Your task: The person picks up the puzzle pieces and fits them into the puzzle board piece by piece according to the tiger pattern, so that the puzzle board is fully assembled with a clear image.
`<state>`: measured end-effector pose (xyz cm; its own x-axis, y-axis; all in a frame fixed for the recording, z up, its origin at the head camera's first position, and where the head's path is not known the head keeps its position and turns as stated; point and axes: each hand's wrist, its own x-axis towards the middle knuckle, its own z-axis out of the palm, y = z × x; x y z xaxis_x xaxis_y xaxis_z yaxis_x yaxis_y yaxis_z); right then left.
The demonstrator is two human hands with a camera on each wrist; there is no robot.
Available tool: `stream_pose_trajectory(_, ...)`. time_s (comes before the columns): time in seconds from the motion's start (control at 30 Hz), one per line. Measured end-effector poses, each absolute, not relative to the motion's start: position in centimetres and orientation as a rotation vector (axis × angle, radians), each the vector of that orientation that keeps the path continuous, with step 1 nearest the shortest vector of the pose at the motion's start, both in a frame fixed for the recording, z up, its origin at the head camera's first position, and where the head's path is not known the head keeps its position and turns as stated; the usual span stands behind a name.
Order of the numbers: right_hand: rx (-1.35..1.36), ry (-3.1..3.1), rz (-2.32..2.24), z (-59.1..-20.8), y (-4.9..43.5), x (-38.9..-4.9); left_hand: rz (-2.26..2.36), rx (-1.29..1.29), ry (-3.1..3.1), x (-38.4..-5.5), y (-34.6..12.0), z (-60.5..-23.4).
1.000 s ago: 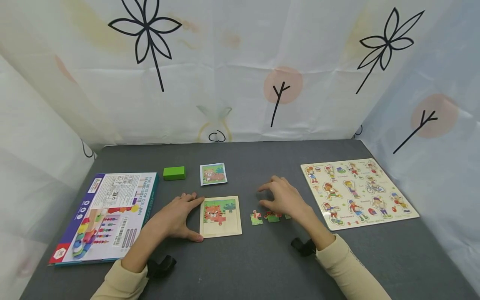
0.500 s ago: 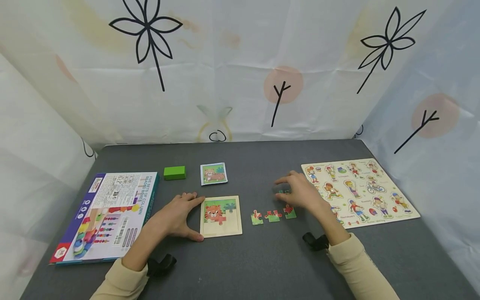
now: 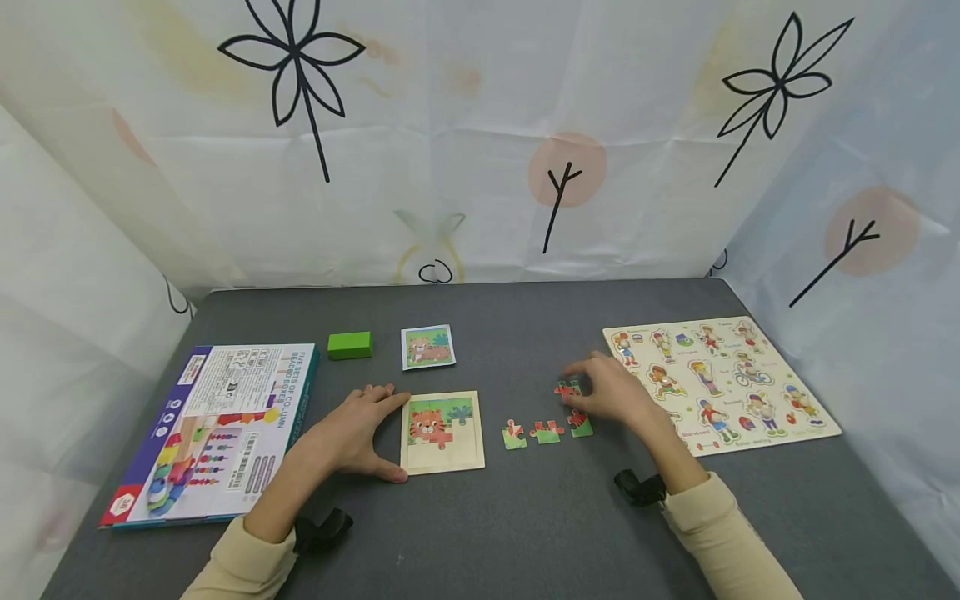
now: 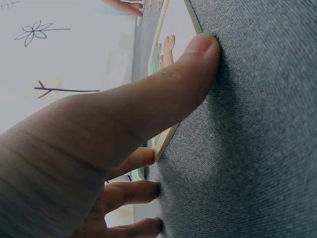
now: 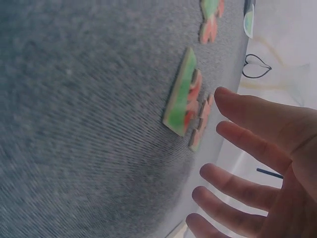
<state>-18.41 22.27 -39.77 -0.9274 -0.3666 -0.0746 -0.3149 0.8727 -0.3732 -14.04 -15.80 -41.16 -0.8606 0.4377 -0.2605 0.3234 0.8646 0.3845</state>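
My left hand rests at the left side of a small wooden puzzle tray, partly filled with a tiger picture. Its thumb and index fingertip touch the tray's edge. Four-sided loose jigsaw pieces lie right of it: a left one, a middle one and a right one. Over another jigsaw piece, farther back, my right hand hovers with thumb and index finger spread around it. In the right wrist view nothing sits between the fingers, and a green-and-red piece lies nearby.
A picture card and a green block lie at the back. On the left is a large flat box; at the right, a wooden board with children figures. Printed white cloth hangs behind the table.
My right hand has moved right and back from the front row of pieces to the farther piece, uncovering the right piece. My left hand stays at the tray.
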Motion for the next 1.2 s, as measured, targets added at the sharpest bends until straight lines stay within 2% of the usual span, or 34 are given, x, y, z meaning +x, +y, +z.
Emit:
stream_pose_trajectory(0.3, -0.575, 2.883, -0.552, -40.5, 22.0, -18.4, 0.466, 0.556, 2.707, -14.1, -15.9, -41.4)
stream_pose_trajectory(1.2, -0.466, 2.953, -0.524, -40.8, 21.4, -18.2, 0.472, 0.553, 2.695, -14.0, -15.9, -41.5)
